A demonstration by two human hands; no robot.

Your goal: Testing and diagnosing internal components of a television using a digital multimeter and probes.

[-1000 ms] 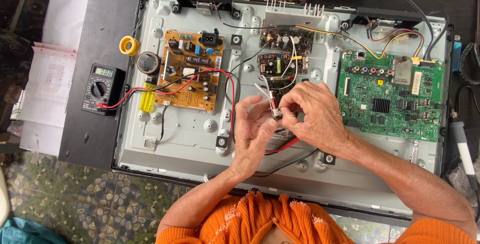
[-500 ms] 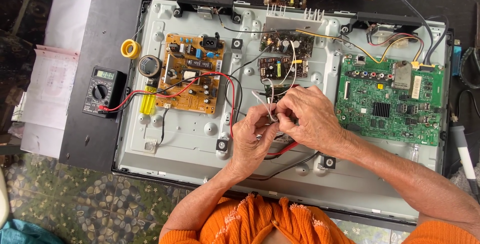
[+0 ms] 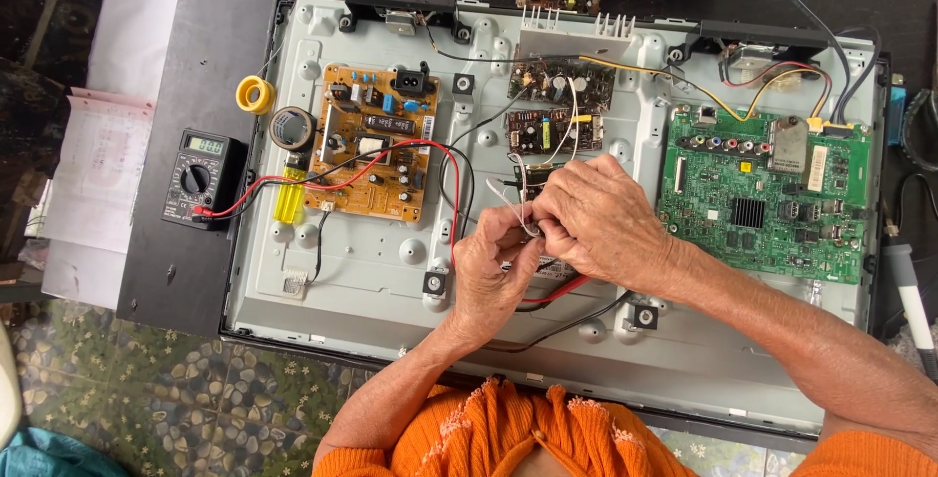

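Seen from above, two hands meet over the middle of an opened television's grey metal back panel (image 3: 391, 281). The left hand (image 3: 493, 267) and right hand (image 3: 601, 218) press close, fingertips pinching thin white wires (image 3: 523, 215) between them. A tan circuit board (image 3: 376, 142) lies left; a green one (image 3: 767, 194) right.

Both forearms reach forward from the bottom edge and meet in the middle. The left hand (image 3: 493, 267) is curled, fingertips pinched together. The right hand (image 3: 601, 223) arches over it, knuckles up, fingers bent and touching the left fingertips
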